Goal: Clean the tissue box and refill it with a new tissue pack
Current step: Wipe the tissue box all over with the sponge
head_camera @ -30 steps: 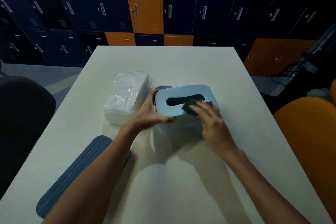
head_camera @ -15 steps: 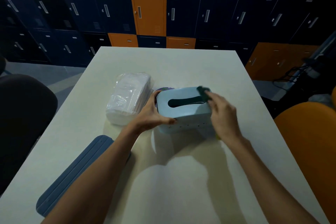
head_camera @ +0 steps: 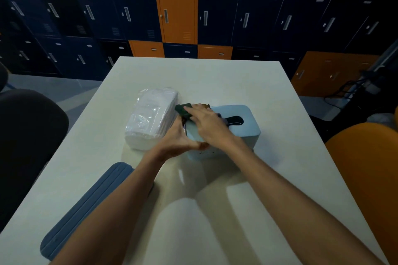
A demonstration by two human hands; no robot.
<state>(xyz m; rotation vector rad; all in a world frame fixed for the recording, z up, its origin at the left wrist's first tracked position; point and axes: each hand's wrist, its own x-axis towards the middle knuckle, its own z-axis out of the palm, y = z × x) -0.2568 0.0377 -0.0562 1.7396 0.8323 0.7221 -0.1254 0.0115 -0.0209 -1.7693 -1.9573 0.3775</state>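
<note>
Nearest thing is a ribbed blue panel lying at an angle along the table's near-left edge. I'm guessing it's the box's base, parked there out of the way while the wiping is happening.

Past that, both arms are reaching in to the box, which is sitting around the middle of the table, slot side up. The left hand is wrapping round the box's left end, thumb on the near side, basically pinning it so it isn't sliding around. The right hand is lying pretty flat, fingers stretched out, pressing a dark green pad onto the top's far-left corner. So it's looking like cleaning is still going on and refilling isn't started.

The pack is waiting just left of the box, wrapper still on, close enough to grab next.

The table is pale, smooth and a bit shiny. An orange chair is sitting at the right edge, a dark one at the left, and navy and orange lockers are filling the back wall. The room is looking pretty dim.
</note>
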